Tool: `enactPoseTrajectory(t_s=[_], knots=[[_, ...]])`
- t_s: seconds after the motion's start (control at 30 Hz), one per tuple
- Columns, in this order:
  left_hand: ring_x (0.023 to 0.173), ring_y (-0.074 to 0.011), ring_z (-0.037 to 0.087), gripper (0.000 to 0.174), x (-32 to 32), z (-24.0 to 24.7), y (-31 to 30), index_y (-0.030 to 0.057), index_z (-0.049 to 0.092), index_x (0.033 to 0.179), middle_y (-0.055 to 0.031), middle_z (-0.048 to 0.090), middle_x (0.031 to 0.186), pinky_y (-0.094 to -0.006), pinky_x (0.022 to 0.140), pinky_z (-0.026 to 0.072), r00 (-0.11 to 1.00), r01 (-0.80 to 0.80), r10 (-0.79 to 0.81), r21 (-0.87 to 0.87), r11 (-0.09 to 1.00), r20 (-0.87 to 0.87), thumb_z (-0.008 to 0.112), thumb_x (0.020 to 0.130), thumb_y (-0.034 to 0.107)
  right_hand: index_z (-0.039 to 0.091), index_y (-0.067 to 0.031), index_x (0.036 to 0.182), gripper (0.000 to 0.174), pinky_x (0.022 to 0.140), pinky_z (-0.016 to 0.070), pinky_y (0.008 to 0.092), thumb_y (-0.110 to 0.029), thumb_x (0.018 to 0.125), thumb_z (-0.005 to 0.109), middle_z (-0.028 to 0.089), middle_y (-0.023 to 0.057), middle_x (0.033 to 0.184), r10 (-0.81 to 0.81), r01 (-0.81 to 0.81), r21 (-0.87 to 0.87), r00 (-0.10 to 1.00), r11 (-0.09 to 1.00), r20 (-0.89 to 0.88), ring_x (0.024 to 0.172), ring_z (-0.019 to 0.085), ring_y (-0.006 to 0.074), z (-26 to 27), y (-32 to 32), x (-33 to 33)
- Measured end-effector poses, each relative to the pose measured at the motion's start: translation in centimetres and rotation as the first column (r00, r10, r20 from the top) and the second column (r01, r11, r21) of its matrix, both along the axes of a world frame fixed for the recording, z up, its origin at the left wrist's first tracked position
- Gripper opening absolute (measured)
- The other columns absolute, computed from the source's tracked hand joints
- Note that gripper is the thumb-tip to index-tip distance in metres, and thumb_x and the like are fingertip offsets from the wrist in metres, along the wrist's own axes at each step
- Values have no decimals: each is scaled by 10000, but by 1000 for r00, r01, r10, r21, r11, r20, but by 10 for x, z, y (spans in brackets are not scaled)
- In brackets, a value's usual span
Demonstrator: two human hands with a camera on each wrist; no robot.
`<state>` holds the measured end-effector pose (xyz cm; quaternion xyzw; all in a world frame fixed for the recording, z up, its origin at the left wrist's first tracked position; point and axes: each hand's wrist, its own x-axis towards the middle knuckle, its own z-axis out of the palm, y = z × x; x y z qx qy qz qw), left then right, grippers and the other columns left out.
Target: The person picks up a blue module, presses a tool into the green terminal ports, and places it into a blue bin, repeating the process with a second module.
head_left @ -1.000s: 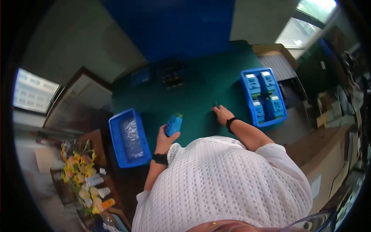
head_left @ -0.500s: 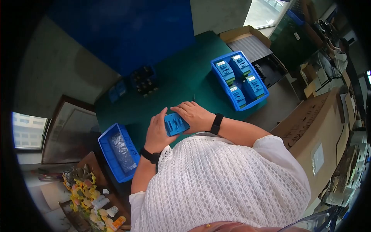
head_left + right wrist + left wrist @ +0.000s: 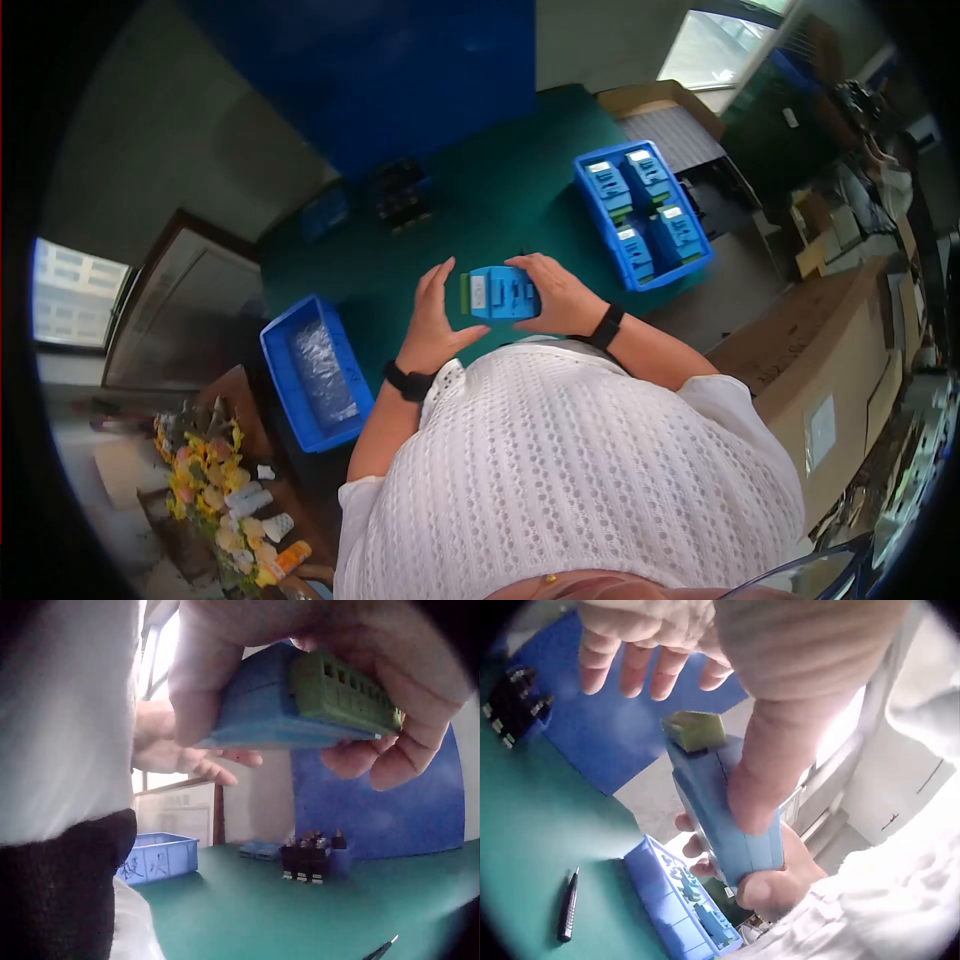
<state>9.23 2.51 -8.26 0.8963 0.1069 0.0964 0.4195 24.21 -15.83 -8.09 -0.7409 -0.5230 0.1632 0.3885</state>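
Note:
A blue plastic module (image 3: pixel 506 293) with a white label and a green terminal block (image 3: pixel 341 694) is held in front of the chest, above the table. My right hand (image 3: pixel 565 300) grips its right end between thumb and fingers. My left hand (image 3: pixel 432 328) is at the other end, fingers straight and spread, thumb stretched toward the lower edge. In the left wrist view that thumb (image 3: pixel 765 772) overlaps the module's side, while the other fingers stand apart from it. A slim black pen-like tool (image 3: pixel 568 907) with a pointed tip lies on the green table.
At the right, a blue bin (image 3: pixel 668 279) contains several similar modules. Another blue bin (image 3: pixel 281 385) with clear plastic inside sits at the left. Black parts (image 3: pixel 304 862) and flat blue pieces (image 3: pixel 260 850) stand at the back. Cardboard boxes (image 3: pixel 830 370) flank the table's right side.
The right hand came from the table to the module and now grips it. The left hand, which held it earlier, has loosened its fingers. The module was turned, its label now facing up.

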Motion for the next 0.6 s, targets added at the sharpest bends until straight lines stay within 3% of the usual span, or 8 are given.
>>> enactPoseTrajectory(t_s=[0.07,0.17,0.23,0.3,0.37,0.43,0.6], knots=[[1224,-279,365,923,-3,-3,-1,88,295,1356,-143,316,1340,-408,949,383,1000,-27,26,-137,990,-4,798,586,159,419,-33,1208,784,871,426,341,-189,548,810,500,143,1062,-12,13,9,999,1000,-53,1007,510,275,0,-3,0],[1173,-260,421,819,-15,-15,5,69,318,1344,-153,383,1298,-395,909,413,989,-148,148,-293,945,-21,757,656,143,413,-25,1211,771,863,431,321,-180,567,807,503,133,1081,-198,205,8,956,979,-216,1003,519,237,5,-23,20],[1143,-247,449,751,-30,-30,17,61,334,1335,-151,421,1270,-384,890,427,971,-241,229,-348,906,-76,727,698,131,389,8,1218,799,870,438,312,-176,567,813,503,129,1086,-334,364,55,896,930,-292,994,529,218,-10,-45,51],[1110,-238,477,676,-49,-50,27,53,358,1319,-152,459,1236,-367,870,442,946,-325,293,-374,869,-142,695,736,119,390,24,1209,791,857,444,316,-193,574,808,523,147,1069,-564,599,7,756,800,-332,962,546,218,-9,-74,74],[1093,-232,490,643,-67,-63,29,49,374,1307,-152,475,1219,-353,853,454,918,-391,335,-346,853,-210,685,749,121,408,61,1192,775,851,440,332,-278,603,779,532,185,1079,-731,732,-69,660,677,-172,988,545,259,-32,-105,100],[1087,-229,494,617,-79,-77,30,46,388,1296,-153,478,1215,-343,841,464,897,-433,360,-347,832,-256,678,757,119,397,73,1208,802,864,434,352,-298,603,771,526,219,1104,-792,775,-159,601,611,-108,1015,537,307,-40,-123,110],[1093,-233,488,579,-85,-94,26,42,403,1284,-155,451,1243,-336,835,472,877,-474,383,-399,785,-289,662,771,112,378,77,1229,853,903,415,378,-334,591,767,505,256,1140,-764,739,-380,635,556,118,1072,499,362,-70,-134,118]])
